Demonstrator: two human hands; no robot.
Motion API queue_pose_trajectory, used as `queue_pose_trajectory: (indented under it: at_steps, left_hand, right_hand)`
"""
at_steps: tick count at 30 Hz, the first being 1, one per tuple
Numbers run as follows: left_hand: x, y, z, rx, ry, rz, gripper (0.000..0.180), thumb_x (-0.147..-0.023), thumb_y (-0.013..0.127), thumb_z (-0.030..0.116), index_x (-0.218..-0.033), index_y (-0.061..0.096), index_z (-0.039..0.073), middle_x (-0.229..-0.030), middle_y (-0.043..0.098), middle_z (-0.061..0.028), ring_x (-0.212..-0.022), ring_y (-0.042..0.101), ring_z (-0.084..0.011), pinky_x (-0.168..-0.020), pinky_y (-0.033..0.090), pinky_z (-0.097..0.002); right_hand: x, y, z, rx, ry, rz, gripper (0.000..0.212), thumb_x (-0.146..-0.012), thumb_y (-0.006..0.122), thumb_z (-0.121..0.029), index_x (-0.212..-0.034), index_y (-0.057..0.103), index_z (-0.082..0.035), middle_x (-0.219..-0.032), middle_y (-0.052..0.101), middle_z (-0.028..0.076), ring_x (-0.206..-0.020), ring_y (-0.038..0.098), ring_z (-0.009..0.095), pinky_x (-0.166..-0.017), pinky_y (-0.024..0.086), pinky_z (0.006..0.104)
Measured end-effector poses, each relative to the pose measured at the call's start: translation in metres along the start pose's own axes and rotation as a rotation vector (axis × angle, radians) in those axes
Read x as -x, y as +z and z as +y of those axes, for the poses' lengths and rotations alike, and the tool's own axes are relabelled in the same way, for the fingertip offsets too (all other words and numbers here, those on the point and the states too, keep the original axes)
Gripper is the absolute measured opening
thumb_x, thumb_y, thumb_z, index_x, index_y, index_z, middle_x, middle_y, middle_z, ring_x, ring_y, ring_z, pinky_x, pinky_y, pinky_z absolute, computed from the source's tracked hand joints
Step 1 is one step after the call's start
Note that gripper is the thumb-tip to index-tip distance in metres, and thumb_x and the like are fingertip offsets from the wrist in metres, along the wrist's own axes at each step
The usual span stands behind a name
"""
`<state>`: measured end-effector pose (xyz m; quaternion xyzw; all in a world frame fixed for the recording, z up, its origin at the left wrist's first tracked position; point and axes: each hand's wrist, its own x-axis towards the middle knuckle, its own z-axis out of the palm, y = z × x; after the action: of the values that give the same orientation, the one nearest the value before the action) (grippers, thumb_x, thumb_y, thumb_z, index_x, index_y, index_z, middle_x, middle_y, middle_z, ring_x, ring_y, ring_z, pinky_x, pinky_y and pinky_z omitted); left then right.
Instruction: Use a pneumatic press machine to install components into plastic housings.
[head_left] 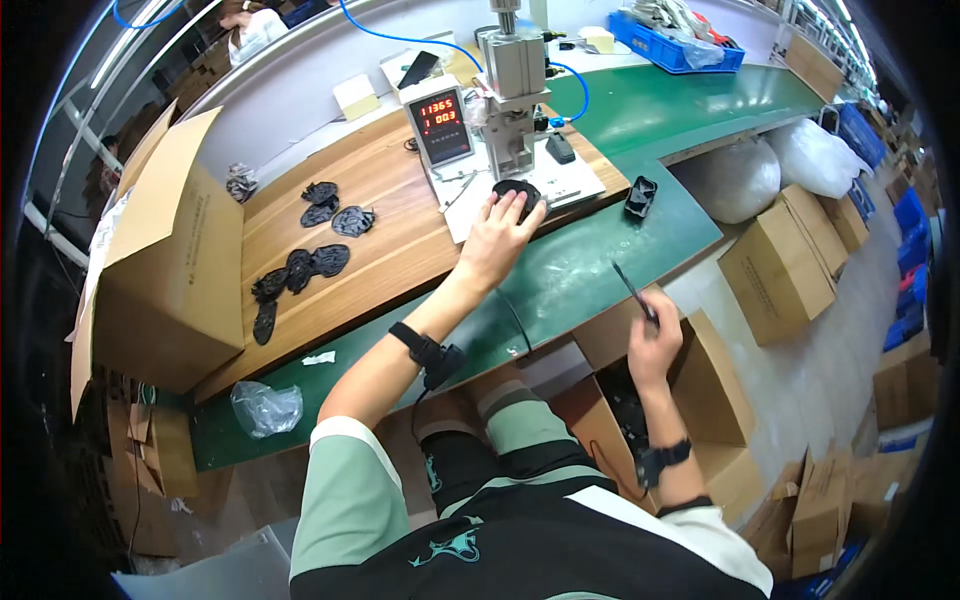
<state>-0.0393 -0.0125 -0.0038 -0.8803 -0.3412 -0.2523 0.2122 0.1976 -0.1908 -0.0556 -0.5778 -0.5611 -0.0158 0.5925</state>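
My left hand (496, 240) is on a black round part (517, 197), its fingers curled over the rim. The part sits on the white base plate (575, 182) of a metal bench press (513, 100), below the press head. My right hand (656, 338) is closed around a thin dark stick-like tool (634, 285) and hangs past the front edge of the green table. The tool points up and to the left; its exact kind cannot be made out. Another black part (641, 197) stands on the green surface to the right of the press.
Several crumpled black pieces (300, 268) lie on the wooden board (390, 250). A counter box with a red display (438, 125) stands beside the press. At left is an open carton (175, 270); an open carton of black parts (715, 390) sits below my right hand. A clear bag (266, 408) lies front left.
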Motion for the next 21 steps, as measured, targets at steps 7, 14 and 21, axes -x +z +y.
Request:
queue_pose_trajectory:
  at_steps: [7,14,21]
  left_hand:
    - [-0.021,0.037,0.010,0.102,-0.087,-0.044,0.045,-0.087,0.058,0.001,-0.132,0.059,0.011,-0.130,0.063,-0.0237,-0.124,0.060,-0.0393,-0.106,0.049,-0.0491]
    - [-0.030,0.040,0.014,0.082,-0.059,-0.011,0.041,-0.088,0.056,0.002,-0.128,0.060,0.008,-0.130,0.062,-0.0236,-0.125,0.060,-0.0383,-0.109,0.046,-0.0478]
    - [-0.019,0.042,0.017,0.074,-0.029,-0.023,0.045,-0.087,0.055,0.001,-0.132,0.060,0.008,-0.136,0.059,-0.0247,-0.130,0.055,-0.0397,-0.115,0.039,-0.0508]
  right_hand:
    - [0.185,-0.075,0.129,0.326,0.526,-0.040,0.022,-0.084,0.058,-0.001,-0.105,0.066,0.001,-0.104,0.067,0.018,-0.099,0.065,0.038,-0.090,0.050,0.0433]
    - [0.286,-0.093,0.209,0.574,0.841,-0.218,0.026,-0.083,0.061,-0.006,-0.107,0.069,0.001,-0.105,0.069,0.024,-0.102,0.065,0.043,-0.093,0.051,0.0458]
    - [0.295,-0.070,0.221,0.565,1.017,-0.454,0.033,-0.084,0.063,-0.014,-0.113,0.072,0.000,-0.107,0.072,0.026,-0.107,0.068,0.042,-0.096,0.052,0.0445]
